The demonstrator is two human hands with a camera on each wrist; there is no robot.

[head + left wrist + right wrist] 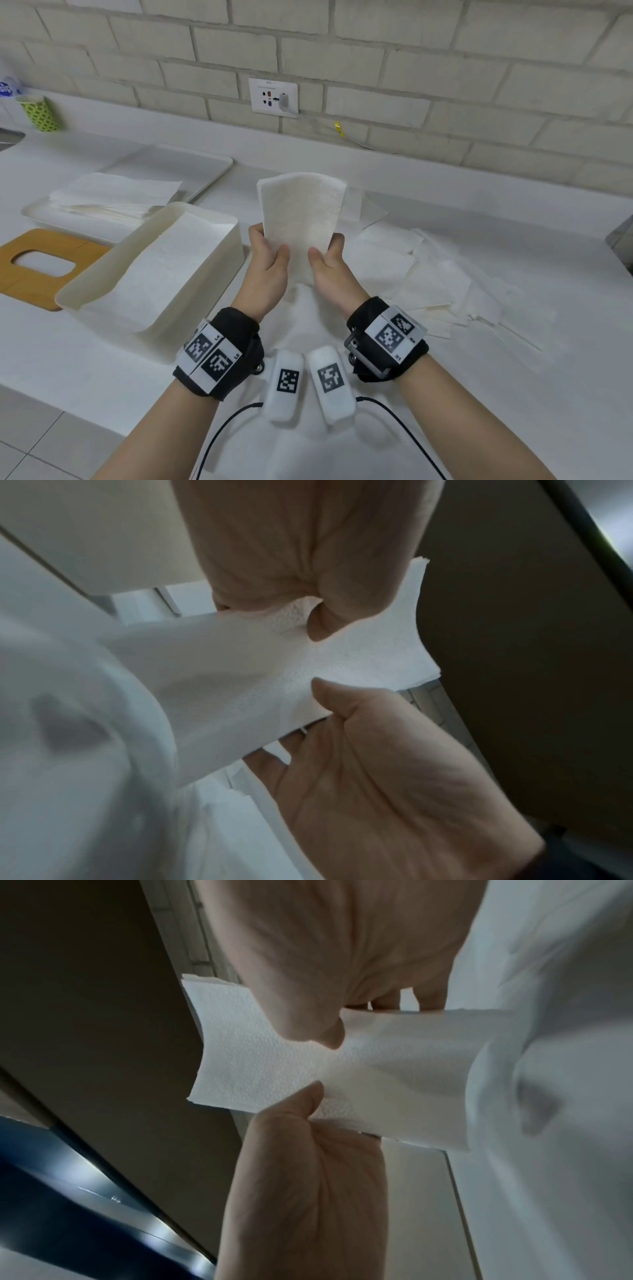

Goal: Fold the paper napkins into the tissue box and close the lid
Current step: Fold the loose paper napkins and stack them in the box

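- At the centre of the head view, the left hand [265, 260] and right hand [329, 263] hold one folded napkin [301, 216] upright above the desk [513, 240].
- Each hand's fingers and thumb pinch a lower side edge of the napkin.
- The open tissue box [219, 246], at centre left, holds napkins.
- Its wooden lid [20, 270] lies flat at far left.
- Loose napkins [428, 284] are scattered at right.
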